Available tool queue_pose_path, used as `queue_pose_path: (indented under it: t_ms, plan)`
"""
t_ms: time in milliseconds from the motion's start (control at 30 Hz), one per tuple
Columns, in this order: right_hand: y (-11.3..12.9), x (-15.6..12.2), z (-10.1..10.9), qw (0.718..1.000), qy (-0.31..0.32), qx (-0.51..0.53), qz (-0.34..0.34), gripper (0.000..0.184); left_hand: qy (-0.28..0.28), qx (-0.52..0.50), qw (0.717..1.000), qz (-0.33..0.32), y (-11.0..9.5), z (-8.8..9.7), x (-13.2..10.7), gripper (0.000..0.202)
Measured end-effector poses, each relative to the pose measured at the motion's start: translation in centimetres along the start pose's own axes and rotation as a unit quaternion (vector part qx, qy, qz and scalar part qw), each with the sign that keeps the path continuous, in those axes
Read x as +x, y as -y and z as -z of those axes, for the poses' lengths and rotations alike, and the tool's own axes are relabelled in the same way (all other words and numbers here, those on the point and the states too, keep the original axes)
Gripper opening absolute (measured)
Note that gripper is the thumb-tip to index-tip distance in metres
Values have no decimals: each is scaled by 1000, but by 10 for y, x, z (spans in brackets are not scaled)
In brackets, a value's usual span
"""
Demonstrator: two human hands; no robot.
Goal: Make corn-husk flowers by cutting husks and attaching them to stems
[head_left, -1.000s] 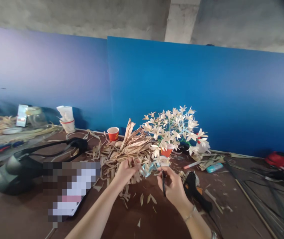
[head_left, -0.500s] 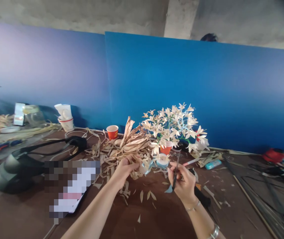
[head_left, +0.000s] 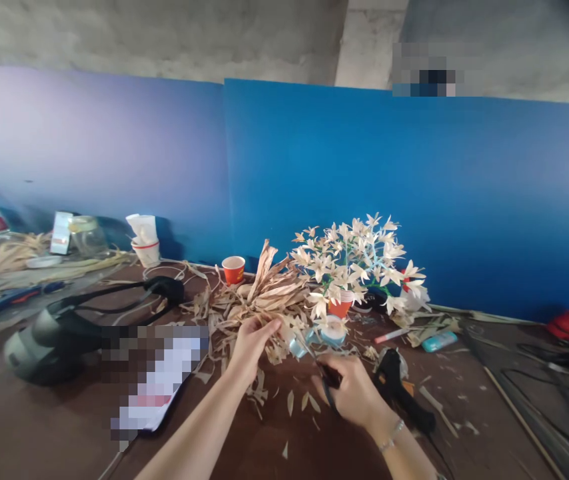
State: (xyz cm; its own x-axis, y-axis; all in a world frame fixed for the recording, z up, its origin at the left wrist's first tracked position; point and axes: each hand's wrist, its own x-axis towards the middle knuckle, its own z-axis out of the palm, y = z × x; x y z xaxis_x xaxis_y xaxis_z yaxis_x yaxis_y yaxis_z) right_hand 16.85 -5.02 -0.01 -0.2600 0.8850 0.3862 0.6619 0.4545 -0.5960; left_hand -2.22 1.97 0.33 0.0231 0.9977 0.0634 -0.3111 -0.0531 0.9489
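Observation:
My left hand (head_left: pixel 254 343) is closed in a pinch on a pale piece of dried husk (head_left: pixel 290 329), at the near edge of a heap of dry husk leaves (head_left: pixel 274 288). To its right, my right hand (head_left: pixel 352 388) grips black-handled scissors (head_left: pixel 325 381). Their blades point up and left toward the husk piece; whether they touch it I cannot tell. Just beyond the scissors lies a roll of light blue tape (head_left: pixel 333 333). White husk flowers (head_left: pixel 352 263) on green and blue stems stand in a red paper cup (head_left: pixel 340 305) behind both hands.
A black glue gun (head_left: pixel 399 390) lies right of my right hand, near a turquoise packet (head_left: pixel 439 341). On the left are a phone (head_left: pixel 164 387) and a black-and-grey strapped headset (head_left: pixel 44 340). A blue partition (head_left: pixel 314 167) rises behind the brown table (head_left: pixel 259 450), which carries scattered husk scraps.
My right hand has moved left toward my left hand and turned the scissors, so their blades now point left at the husk piece. The view has shifted slightly.

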Motion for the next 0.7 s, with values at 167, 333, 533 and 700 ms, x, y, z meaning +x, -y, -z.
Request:
queue_pose_path:
  t_ms: [167,333,533,700]
  plan:
    - [3,3,-10,978,91,137,-128,11,-61,-48,996,-34,1,-2,0,18]
    - [7,4,-16,923,132,277,-232,17,-86,-62,993,-45,0,-6,-3,21]
    - [7,5,-20,907,116,336,-226,23,-68,-60,996,-22,4,-12,-7,24]
    - [2,4,-24,905,114,340,-228,24,-49,-66,997,-5,11,-17,-8,26]
